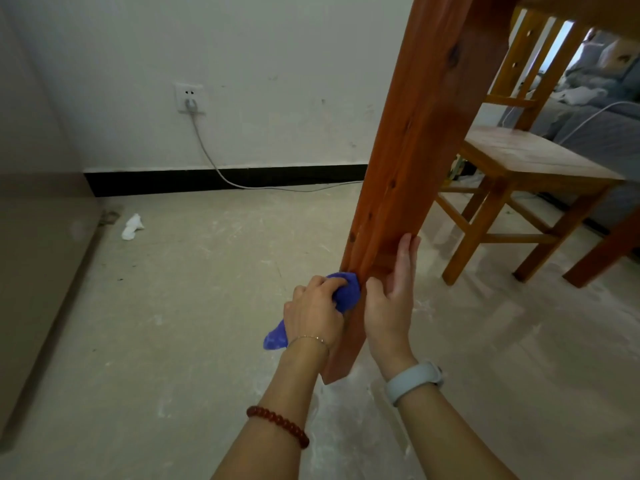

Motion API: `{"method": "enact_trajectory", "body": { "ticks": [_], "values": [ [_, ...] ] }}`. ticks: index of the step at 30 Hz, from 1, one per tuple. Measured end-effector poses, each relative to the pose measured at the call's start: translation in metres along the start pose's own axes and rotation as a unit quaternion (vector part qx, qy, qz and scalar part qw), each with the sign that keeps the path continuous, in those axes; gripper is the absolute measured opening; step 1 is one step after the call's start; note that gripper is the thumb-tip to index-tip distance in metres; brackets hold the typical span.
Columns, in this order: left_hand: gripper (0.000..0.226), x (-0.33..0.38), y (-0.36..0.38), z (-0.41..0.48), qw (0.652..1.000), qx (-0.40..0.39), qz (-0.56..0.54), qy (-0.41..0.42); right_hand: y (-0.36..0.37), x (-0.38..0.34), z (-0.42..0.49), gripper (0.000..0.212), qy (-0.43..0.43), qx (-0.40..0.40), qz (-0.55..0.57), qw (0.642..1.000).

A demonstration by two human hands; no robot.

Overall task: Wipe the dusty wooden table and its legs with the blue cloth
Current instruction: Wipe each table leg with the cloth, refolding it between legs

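1. Head view: clutching bunched blue cloth (347,293) in left hand (313,308), fingers (331,283) curled round it, pressing it against lower bench leg (415,140).
2. Laying right hand (391,299) flat on the leg's right face, fingers straight, grasping nothing.
3. Noting wooden chair (519,161) behind leg, crumpled white tissue (132,226) lying on floor (207,306) at left.

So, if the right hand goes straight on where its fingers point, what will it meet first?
The right hand lies flat on the table leg, fingers pointing up along it. The way looks free along the leg's face, probably up to the tabletop at the picture's top edge.
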State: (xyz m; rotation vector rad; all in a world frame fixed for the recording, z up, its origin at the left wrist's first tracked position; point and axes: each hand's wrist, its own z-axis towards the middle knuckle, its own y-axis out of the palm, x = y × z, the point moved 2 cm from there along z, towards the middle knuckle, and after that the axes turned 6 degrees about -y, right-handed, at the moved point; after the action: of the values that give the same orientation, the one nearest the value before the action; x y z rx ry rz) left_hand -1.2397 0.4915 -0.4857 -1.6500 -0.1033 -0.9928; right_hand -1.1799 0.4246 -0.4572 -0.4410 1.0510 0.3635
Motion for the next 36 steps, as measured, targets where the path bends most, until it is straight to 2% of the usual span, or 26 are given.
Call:
{"method": "enact_trajectory", "body": {
  "ticks": [2,4,6,10,14,20,22,24,28,30,32,34,36],
  "values": [
    [0.044,0.002,-0.007,0.002,0.992,0.051,-0.114,0.000,-0.001,-0.001,-0.001,0.072,-0.001,-0.003,0.009,1.000],
    [0.042,0.020,-0.023,0.012,0.969,0.098,-0.226,0.029,-0.001,-0.003,-0.001,0.072,0.001,0.001,0.022,1.000],
    [0.041,0.043,-0.040,0.020,0.951,0.114,-0.280,0.058,-0.001,-0.005,0.000,0.071,0.010,0.007,0.037,0.999],
    [0.041,0.052,-0.050,0.024,0.955,0.088,-0.274,0.067,0.000,-0.007,0.001,0.072,0.019,0.008,0.058,0.998],
    [0.044,0.039,-0.039,0.027,0.973,0.058,-0.218,0.047,0.001,-0.005,0.000,0.075,0.022,0.008,0.067,0.997],
    [0.048,-0.006,0.004,0.021,0.996,-0.068,-0.053,-0.021,0.000,0.002,0.001,0.077,0.013,-0.005,0.018,1.000],
    [0.047,-0.015,0.011,0.014,0.997,-0.074,-0.026,-0.025,-0.004,0.004,0.001,0.077,0.009,-0.013,0.017,1.000],
    [0.046,-0.024,0.010,0.004,0.996,-0.043,-0.057,-0.047,-0.008,0.007,-0.001,0.074,0.020,-0.023,0.010,0.999],
    [0.043,-0.047,-0.001,-0.042,0.970,0.003,-0.217,-0.107,-0.007,0.023,-0.044,0.058,0.103,-0.030,0.008,0.994],
    [0.041,-0.070,-0.007,-0.079,0.950,0.014,-0.277,-0.140,-0.002,0.035,-0.083,0.046,0.158,-0.069,0.011,0.985],
    [0.038,-0.096,-0.012,-0.121,0.929,0.032,-0.321,-0.180,0.003,0.042,-0.128,0.034,0.201,-0.169,0.014,0.965],
    [0.036,-0.120,-0.016,-0.169,0.911,0.059,-0.344,-0.218,0.009,0.040,-0.173,0.032,0.237,-0.299,0.011,0.924],
    [0.034,-0.140,-0.023,-0.220,0.888,0.093,-0.369,-0.258,0.012,0.028,-0.219,0.032,0.276,-0.395,0.030,0.876]
  ]
}}
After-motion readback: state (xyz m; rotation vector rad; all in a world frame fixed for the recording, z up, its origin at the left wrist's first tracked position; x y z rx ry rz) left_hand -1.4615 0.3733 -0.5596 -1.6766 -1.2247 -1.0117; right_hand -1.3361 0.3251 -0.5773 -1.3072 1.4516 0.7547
